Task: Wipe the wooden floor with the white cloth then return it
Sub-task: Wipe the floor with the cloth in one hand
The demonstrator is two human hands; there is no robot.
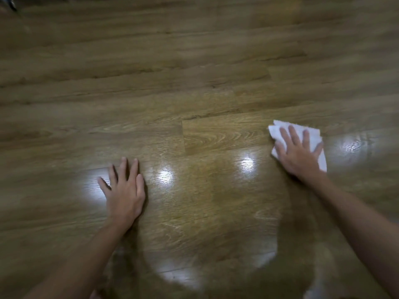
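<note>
Brown wood-grain plank floor [194, 87], glossy, filling the whole frame, with bright glare patches across the lower half. White, crumpled, roughly rectangular cloth [278, 131] at centre right, lying flat on the planks. Right hand [299, 153] spread palm-down on top of the cloth, fingers straight and splayed, pressing rather than clutching; cloth edges visible beyond the fingertips and along the right side of the hand. Left hand [125, 190] at lower centre-left, flat on the bare floor, fingers extended and lightly apart, holding nothing, well apart from the cloth. Both bare forearms entering from the bottom corners. Dark, blurred object [9, 3] at extreme upper left, not identifiable. No legible writing, brand or label anywhere.
</note>
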